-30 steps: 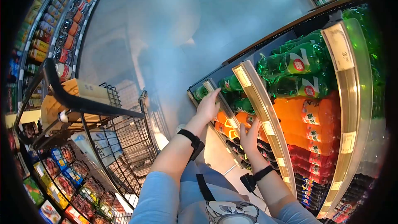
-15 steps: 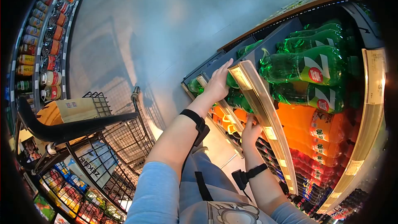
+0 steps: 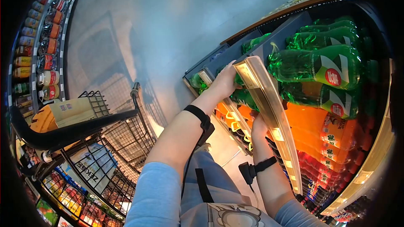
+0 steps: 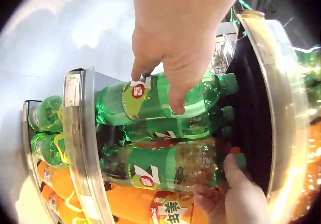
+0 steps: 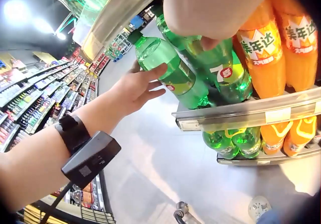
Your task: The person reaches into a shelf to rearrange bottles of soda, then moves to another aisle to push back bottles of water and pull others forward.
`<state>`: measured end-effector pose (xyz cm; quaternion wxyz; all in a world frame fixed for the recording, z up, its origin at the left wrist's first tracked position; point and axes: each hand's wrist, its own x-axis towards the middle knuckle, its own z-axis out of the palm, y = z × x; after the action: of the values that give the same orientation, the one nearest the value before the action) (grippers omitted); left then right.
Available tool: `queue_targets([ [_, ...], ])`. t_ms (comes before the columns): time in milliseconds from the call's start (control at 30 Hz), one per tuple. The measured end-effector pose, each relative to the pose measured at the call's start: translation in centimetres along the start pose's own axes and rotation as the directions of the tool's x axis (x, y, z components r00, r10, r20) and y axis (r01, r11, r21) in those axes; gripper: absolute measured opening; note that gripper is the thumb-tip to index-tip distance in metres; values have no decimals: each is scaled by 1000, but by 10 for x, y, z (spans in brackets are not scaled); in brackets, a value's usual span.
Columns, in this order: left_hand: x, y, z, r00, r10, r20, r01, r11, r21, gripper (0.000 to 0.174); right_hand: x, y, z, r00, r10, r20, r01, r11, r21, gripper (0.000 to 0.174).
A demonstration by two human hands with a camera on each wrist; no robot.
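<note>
My left hand (image 5: 133, 91) grips a green 7-Up bottle (image 5: 160, 58) round its body, thumb across the near side. That bottle (image 4: 118, 103) leans at the end of its shelf row. In the left wrist view my right hand (image 4: 241, 199) holds the neck of a second green bottle (image 4: 150, 166), thumb by its cap. The head view shows my left hand (image 3: 226, 80) beside the shelf's price rail (image 3: 265, 101); my right hand (image 3: 259, 127) is lower, partly hidden behind that rail.
Orange soda bottles (image 5: 261, 48) stand beside the green ones. More green bottles (image 3: 320, 65) fill the shelf above. Green and orange bottles with yellow handles sit on the shelf below (image 5: 271, 158). A shopping cart (image 3: 80, 126) holding packages stands at left, with stocked shelves (image 3: 52, 46) beyond.
My left hand has moved forward and up from the shelf end onto the green bottle. My right hand, earlier spread, has reached farther in behind the price rail. The view has shifted slightly.
</note>
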<state>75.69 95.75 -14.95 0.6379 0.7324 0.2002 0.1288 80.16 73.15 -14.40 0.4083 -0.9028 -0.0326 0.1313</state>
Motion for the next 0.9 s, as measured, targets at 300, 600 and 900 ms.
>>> queue_targets([
  [300, 1, 8, -2, 996, -84, 40, 82, 996, 35, 74, 3, -23, 20, 998, -8, 62, -6, 974, 225, 27],
  [600, -18, -10, 12, 961, 158, -225, -132, 983, 126, 73, -54, -48, -10, 992, -99, 80, 88, 987, 137, 31],
  [900, -131, -53, 127, 993, -15, -114, 13, 1000, -18, 56, -76, 60, -67, 952, 292, 88, -299, 951, 83, 61],
])
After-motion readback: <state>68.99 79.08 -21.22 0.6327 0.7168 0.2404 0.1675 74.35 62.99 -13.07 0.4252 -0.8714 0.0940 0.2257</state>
